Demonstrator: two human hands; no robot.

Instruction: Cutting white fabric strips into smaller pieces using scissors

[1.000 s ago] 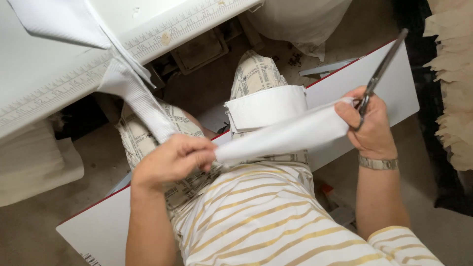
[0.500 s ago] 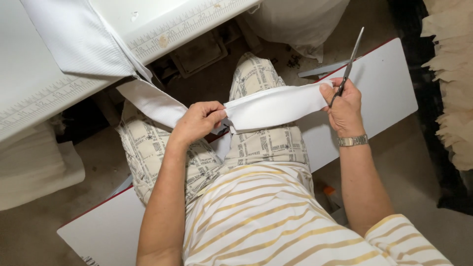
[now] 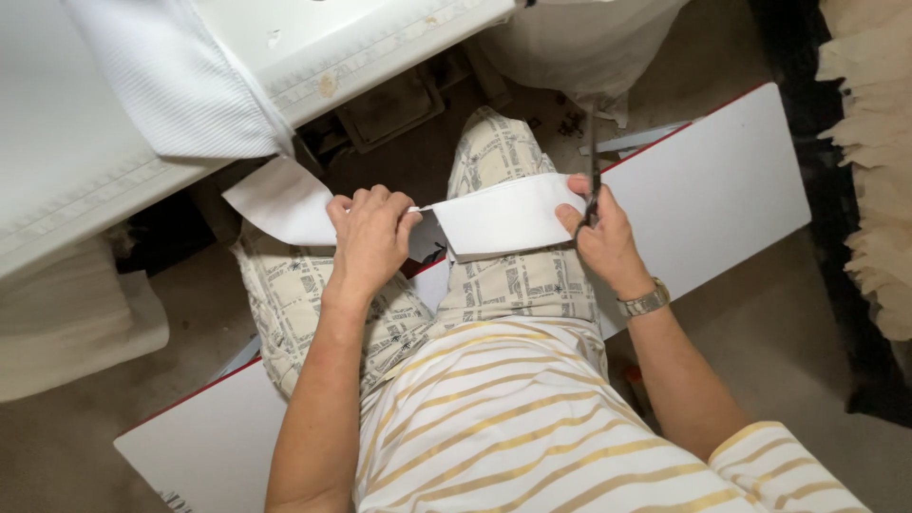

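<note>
Nearest the camera: striped top in white and yellow [image 3: 513, 418], with both forearms extending forward over patterned trousers [image 3: 503, 275]. Left hand [image 3: 370, 237] above the left thigh, grip clamped on a white fabric strip [image 3: 494, 214], fingers curled over its edge at the point where the strip narrows to a fold. Right hand [image 3: 598, 233] over the right knee, metal wristwatch [image 3: 644, 302] on the wrist, thumb and fingers pinching the strip's far right end while also clamped around the handles of dark scissors [image 3: 594, 157]; blades pointing up and away, held close together, whether fully shut not discernible. Strip stretched taut between both hands, roughly level, spanning the lap; beyond the left hand, a curved continuation of the same fabric [image 3: 280, 199] rising toward the tabletop. Beneath the legs: flat white board with a red edge [image 3: 712, 180], lying on the floor. Farther off, upper left: white tabletop [image 3: 361, 47] with a ruler marking along its edge, ribbed white cloth [image 3: 180, 85] draped over it. Far right edge: ruffled cream material [image 3: 874, 171].
</note>
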